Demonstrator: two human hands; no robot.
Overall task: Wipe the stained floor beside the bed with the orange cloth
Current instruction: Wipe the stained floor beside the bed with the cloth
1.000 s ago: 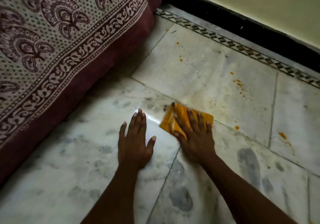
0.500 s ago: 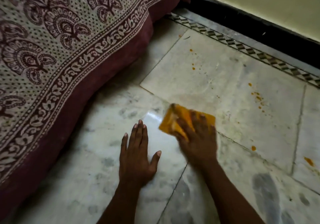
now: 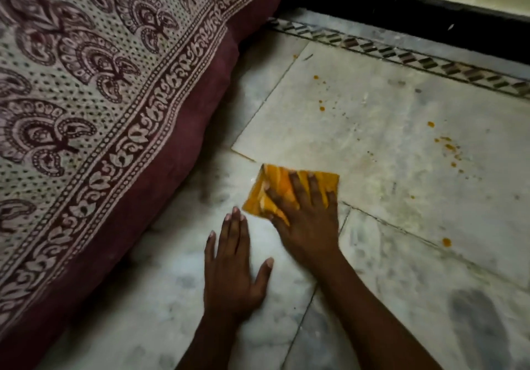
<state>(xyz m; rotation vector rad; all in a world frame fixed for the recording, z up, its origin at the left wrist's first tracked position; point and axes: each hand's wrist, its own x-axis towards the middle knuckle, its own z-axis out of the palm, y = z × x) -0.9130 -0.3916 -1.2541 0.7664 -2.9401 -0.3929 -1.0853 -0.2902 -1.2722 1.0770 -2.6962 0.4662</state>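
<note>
Right hand [image 3: 308,220] flat on orange cloth [image 3: 282,186]

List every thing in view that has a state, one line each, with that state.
orange cloth: folded, flat on the floor, pressed under the right hand.
right hand: fingers spread straight, pressing on the cloth.
left hand: flat on the floor, fingers straight, holding nothing.
floor: orange spots unwiped, beyond and to the right of the cloth.
bed cover: draped over the bed edge.
</note>
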